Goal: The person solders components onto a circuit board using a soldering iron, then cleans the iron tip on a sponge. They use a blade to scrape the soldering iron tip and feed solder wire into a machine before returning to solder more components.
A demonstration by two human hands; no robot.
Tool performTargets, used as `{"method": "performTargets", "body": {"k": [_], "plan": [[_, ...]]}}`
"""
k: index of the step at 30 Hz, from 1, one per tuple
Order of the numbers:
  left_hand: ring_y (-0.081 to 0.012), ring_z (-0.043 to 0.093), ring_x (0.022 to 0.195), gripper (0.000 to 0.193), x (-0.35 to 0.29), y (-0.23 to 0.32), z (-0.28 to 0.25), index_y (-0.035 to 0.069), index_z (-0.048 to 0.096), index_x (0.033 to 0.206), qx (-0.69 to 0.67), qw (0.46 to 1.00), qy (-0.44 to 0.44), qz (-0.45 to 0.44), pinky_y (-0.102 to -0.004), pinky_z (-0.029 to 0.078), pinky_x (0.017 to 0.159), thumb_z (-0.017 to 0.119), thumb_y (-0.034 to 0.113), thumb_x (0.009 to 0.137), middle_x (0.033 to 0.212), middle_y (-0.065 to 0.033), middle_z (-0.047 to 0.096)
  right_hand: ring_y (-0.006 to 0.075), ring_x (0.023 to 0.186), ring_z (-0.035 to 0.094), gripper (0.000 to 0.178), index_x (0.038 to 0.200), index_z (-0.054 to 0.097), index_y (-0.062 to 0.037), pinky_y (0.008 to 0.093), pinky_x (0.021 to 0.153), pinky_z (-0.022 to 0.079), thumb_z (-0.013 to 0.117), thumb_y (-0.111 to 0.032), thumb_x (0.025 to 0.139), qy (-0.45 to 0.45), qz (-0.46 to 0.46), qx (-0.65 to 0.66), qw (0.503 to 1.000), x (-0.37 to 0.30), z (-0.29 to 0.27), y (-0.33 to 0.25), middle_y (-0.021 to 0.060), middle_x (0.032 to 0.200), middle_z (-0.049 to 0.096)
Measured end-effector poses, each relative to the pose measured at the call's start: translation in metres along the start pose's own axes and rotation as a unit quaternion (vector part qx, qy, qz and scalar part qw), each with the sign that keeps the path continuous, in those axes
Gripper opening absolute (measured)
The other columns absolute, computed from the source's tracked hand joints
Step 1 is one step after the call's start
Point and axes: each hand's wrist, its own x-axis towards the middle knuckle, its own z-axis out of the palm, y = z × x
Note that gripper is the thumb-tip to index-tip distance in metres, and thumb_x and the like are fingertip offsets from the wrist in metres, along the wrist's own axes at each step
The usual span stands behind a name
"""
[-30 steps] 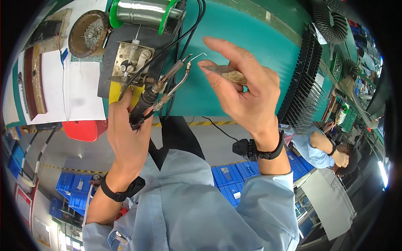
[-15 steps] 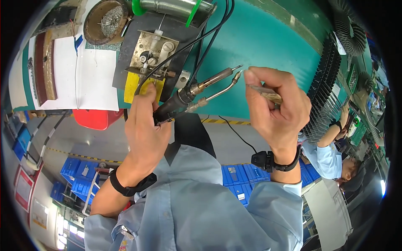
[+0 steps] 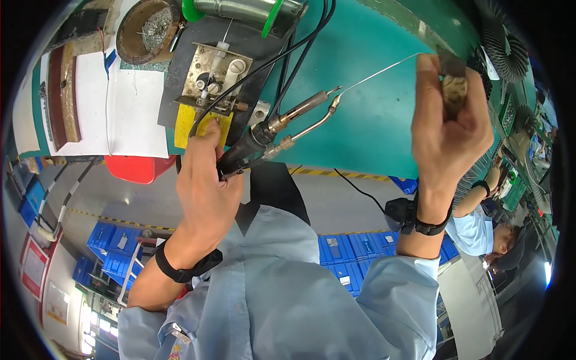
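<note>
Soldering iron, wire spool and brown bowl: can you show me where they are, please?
Soldering iron (image 3: pixel 245 147): head view, on its black handle.
Wire spool (image 3: pixel 240 8): head view, on the silver wire wound around it.
Brown bowl (image 3: pixel 124 41): head view, on its rim.

We hold a soldering iron (image 3: pixel 277 125) with a black handle and a bare metal barrel, slanting so that its pointed tip is up and to the right, a thin curved metal tube (image 3: pixel 313 127) running alongside it. From the tube's end, just beside the iron's tip, a thin silvery wire (image 3: pixel 381 71) stretches nearly straight up to the right. Well right of the iron, we grip a small flat tool (image 3: pixel 453 81), nearly upright, dark grey above and mottled brown below.
</note>
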Motion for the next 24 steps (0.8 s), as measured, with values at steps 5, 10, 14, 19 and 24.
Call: {"method": "performTargets", "body": {"k": [5, 10, 14, 19, 24], "plan": [[-0.0304, 0.053, 0.073, 0.052, 0.003, 0.009, -0.003, -0.005, 0.052, 0.117, 0.033, 0.999, -0.010, -0.026, -0.0353, 0.046, 0.065, 0.066, -0.011, 0.067, 0.087, -0.0166, 0.053, 0.0007, 0.055, 0.039, 0.011, 0.085, 0.063, 0.0017, 0.0175, 0.049, 0.033, 0.069, -0.008, 0.085, 0.061, 0.043, 0.051, 0.996, 0.022, -0.015, 0.030, -0.0053, 0.060, 0.051], [-0.0316, 0.055, 0.074, 0.044, 0.001, 0.003, -0.001, -0.006, 0.052, 0.112, 0.017, 0.999, 0.020, 0.025, -0.0355, 0.048, 0.067, 0.069, -0.009, 0.072, 0.089, -0.0175, 0.056, 0.0015, 0.058, 0.040, 0.014, 0.083, 0.063, 0.0032, 0.0181, 0.051, 0.034, 0.068, -0.009, 0.086, 0.131, 0.046, 0.037, 0.990, 0.042, -0.048, 0.069, -0.0058, 0.062, 0.052], [-0.0325, 0.056, 0.075, 0.039, 0.002, 0.010, -0.005, -0.006, 0.052, 0.109, 0.024, 0.999, 0.016, 0.042, -0.0354, 0.048, 0.069, 0.069, -0.009, 0.074, 0.090, -0.0187, 0.057, -0.0011, 0.060, 0.038, 0.013, 0.089, 0.068, 0.0026, 0.0164, 0.053, 0.027, 0.070, -0.010, 0.087, 0.163, 0.100, 0.035, 0.981, 0.044, -0.068, 0.092, -0.0103, 0.067, 0.049], [-0.0328, 0.056, 0.075, 0.039, 0.001, 0.006, -0.002, -0.008, 0.051, 0.110, 0.017, 1.000, -0.004, 0.026, -0.0352, 0.048, 0.069, 0.068, -0.008, 0.075, 0.089, -0.0201, 0.057, 0.0002, 0.059, 0.040, 0.011, 0.091, 0.068, 0.0022, 0.0171, 0.053, 0.029, 0.068, -0.008, 0.087, 0.159, 0.127, 0.008, 0.979, 0.027, -0.071, 0.106, -0.0084, 0.064, 0.049], [-0.0342, 0.058, 0.078, 0.038, 0.000, 0.005, -0.005, -0.008, 0.050, 0.111, 0.020, 1.000, -0.017, 0.013, -0.0361, 0.049, 0.070, 0.067, -0.008, 0.077, 0.091, -0.0215, 0.057, 0.0017, 0.058, 0.045, 0.019, 0.106, 0.066, -0.0008, 0.0182, 0.055, 0.038, 0.063, -0.006, 0.087, 0.240, 0.082, -0.013, 0.967, 0.005, -0.055, 0.055, -0.0060, 0.062, 0.054]]}}
